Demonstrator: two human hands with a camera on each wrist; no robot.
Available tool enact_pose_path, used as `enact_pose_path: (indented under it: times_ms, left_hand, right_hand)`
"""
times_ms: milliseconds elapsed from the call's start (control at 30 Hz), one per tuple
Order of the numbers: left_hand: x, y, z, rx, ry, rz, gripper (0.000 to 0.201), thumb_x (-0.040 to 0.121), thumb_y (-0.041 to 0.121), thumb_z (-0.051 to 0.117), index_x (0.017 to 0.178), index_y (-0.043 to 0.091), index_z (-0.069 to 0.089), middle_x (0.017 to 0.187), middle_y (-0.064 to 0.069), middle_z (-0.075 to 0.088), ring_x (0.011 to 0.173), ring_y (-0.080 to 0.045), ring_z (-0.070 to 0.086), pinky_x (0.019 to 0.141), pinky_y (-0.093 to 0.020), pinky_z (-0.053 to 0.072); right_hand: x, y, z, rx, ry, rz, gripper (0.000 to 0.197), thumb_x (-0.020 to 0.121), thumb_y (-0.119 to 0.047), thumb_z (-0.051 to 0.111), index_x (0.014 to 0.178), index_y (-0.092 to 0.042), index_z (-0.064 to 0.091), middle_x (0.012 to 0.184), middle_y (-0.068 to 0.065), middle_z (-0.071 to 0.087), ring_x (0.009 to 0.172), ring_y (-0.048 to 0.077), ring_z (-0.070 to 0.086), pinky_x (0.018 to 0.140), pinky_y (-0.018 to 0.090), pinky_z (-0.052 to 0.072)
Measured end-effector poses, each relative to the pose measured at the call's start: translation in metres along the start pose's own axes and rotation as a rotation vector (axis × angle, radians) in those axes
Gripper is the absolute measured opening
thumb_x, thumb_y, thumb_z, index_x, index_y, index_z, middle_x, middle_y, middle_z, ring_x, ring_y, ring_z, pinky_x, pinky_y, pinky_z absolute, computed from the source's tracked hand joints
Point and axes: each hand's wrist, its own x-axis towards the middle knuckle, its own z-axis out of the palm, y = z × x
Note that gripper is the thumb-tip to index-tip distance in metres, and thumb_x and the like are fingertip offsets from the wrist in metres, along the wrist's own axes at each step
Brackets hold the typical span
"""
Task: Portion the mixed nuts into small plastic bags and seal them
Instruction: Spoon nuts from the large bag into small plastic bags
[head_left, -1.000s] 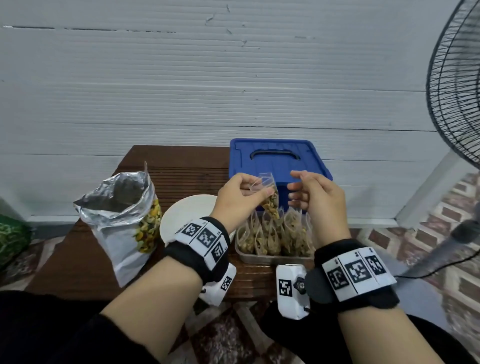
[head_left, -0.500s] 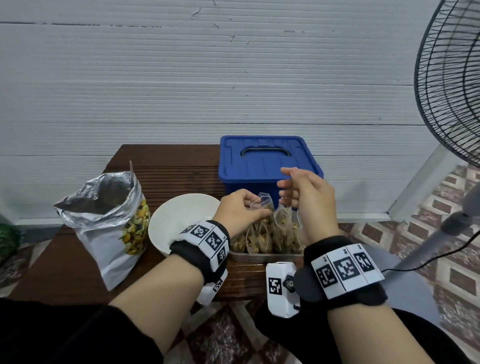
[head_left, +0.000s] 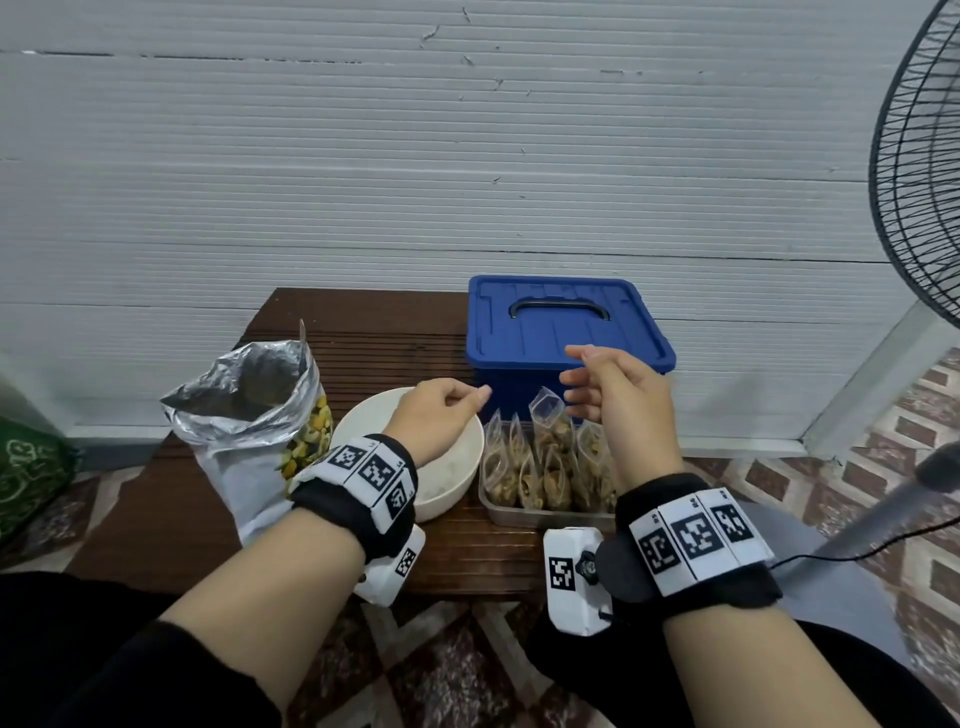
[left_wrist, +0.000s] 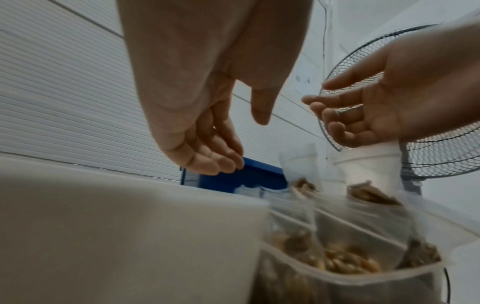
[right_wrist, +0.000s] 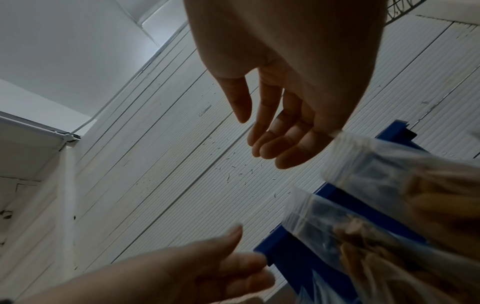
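Small clear nut-filled bags (head_left: 545, 462) stand upright, packed together in a clear tray (head_left: 540, 515).

Soft, even light fills my head view, and the wall (head_left: 467, 156) bows toward the edges. Both wrist views are dimmer, with my left hand (left_wrist: 207, 102) motion-blurred and the nearest bags (right_wrist: 389, 205) out of focus.

Both forearms reach forward side by side. The left hand (head_left: 439, 410) hangs with fingers loosely curled, empty; the right hand (head_left: 615, 400) sits slightly higher, fingers relaxed, empty.
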Motion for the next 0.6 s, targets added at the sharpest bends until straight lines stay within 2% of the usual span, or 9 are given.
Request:
enact_pose_path:
  times_ms: [67,167,267,333,433,500,600]
  left_hand:
    - [0.0,-0.012,-0.01,0.093,0.014,-0.065,0.027,0.093,0.038,0.06,0.111,0.019,0.065,0.113,0.002,0.066,0.107,-0.014,0.058,0.089,-0.026,0.043]
    - [-0.004,-0.026,-0.017,0.335,-0.06,-0.115,0.051,0.087,0.035,0.068,0.132,0.016,0.053,0.136,-0.002,0.054,0.125,-0.018,0.05,0.102,-0.028,0.036]
    - [-0.005,-0.04,-0.012,0.483,-0.208,-0.172,0.07,0.083,0.038,0.072,0.143,0.018,0.042,0.145,-0.004,0.046,0.132,-0.021,0.043,0.107,-0.029,0.031]
    - [-0.003,-0.047,-0.007,0.556,-0.255,-0.192,0.071,0.083,0.038,0.072,0.144,0.019,0.04,0.144,-0.003,0.046,0.132,-0.021,0.042,0.109,-0.03,0.031]
    - [-0.002,-0.049,-0.004,0.577,-0.191,-0.198,0.068,0.08,0.038,0.074,0.14,0.024,0.044,0.131,0.001,0.056,0.125,-0.02,0.048,0.107,-0.037,0.036]
    - [-0.002,-0.047,-0.004,0.599,-0.157,-0.194,0.058,0.082,0.041,0.072,0.134,0.028,0.051,0.124,0.004,0.06,0.12,-0.019,0.051,0.106,-0.039,0.037]
    - [-0.002,-0.045,-0.005,0.538,-0.064,-0.174,0.039,0.09,0.043,0.062,0.126,0.029,0.059,0.122,0.002,0.061,0.115,-0.02,0.054,0.103,-0.038,0.04]
  right_hand:
    - [-0.001,0.0,0.002,-0.009,-0.005,0.001,0.018,0.096,-0.018,0.052,0.095,-0.017,0.07,0.086,0.01,0.067,0.074,0.016,0.06,0.068,0.027,0.053]
    - [-0.001,-0.001,0.005,-0.012,-0.007,-0.005,0.019,0.096,-0.016,0.052,0.096,-0.017,0.07,0.086,0.009,0.067,0.072,0.015,0.059,0.068,0.026,0.052]
    - [-0.001,-0.002,0.007,-0.022,-0.006,-0.021,0.019,0.096,-0.016,0.052,0.095,-0.018,0.07,0.086,0.01,0.067,0.073,0.016,0.06,0.069,0.029,0.053]
    - [0.0,-0.001,0.009,-0.024,-0.003,-0.032,0.018,0.095,-0.017,0.053,0.095,-0.018,0.071,0.086,0.009,0.068,0.074,0.016,0.06,0.07,0.029,0.053]
    - [-0.001,0.0,0.012,-0.039,-0.001,-0.05,0.016,0.094,-0.019,0.055,0.097,-0.016,0.071,0.085,0.008,0.068,0.074,0.015,0.06,0.071,0.03,0.054]
    - [-0.001,0.001,0.014,-0.057,-0.002,-0.061,0.016,0.094,-0.019,0.055,0.097,-0.017,0.071,0.085,0.007,0.069,0.074,0.014,0.061,0.072,0.031,0.055]
    - [0.0,0.001,0.016,-0.079,-0.003,-0.077,0.016,0.094,-0.02,0.055,0.096,-0.019,0.071,0.084,0.005,0.069,0.074,0.013,0.062,0.072,0.031,0.055]
